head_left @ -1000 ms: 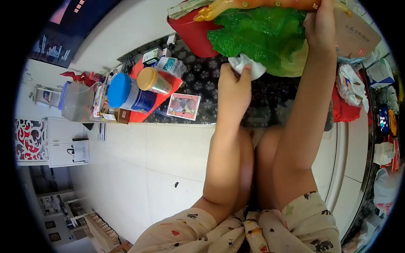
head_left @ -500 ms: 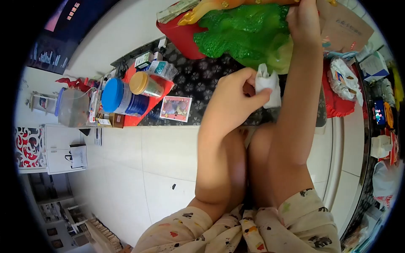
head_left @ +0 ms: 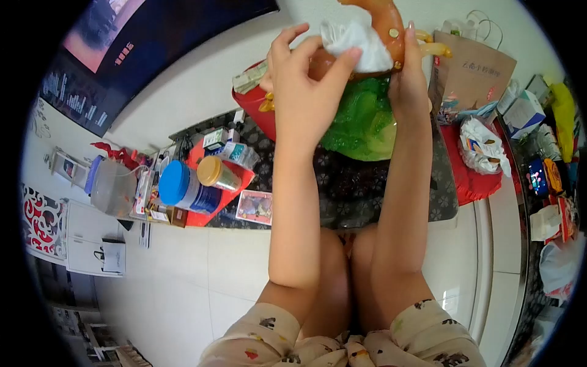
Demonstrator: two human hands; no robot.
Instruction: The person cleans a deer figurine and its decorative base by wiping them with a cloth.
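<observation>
A large ornament stands on the dark flower-patterned table (head_left: 348, 196). Its base is a green leafy cabbage (head_left: 361, 116), and an orange-brown figure (head_left: 386, 24) with gold coin shapes lies across the top. My left hand (head_left: 312, 79) pinches a white cloth or tissue (head_left: 358, 46) between thumb and fingers, against the orange figure. On the figure's right side, my right hand (head_left: 408, 82) grips it with the fingers pointing up; the palm side is hidden.
Left on the table are a blue-lidded tub (head_left: 183, 186), a yellow-lidded jar (head_left: 217, 174), small boxes and a picture card (head_left: 254, 207). A red container (head_left: 254, 107) is behind. Right are a paper bag (head_left: 474, 73) and a white plastic bag (head_left: 483, 145).
The view has tilted up, showing more of the ornament and wall. My left hand has moved up from near the table's front with the white cloth, onto the orange figure. My right hand still holds the figure.
</observation>
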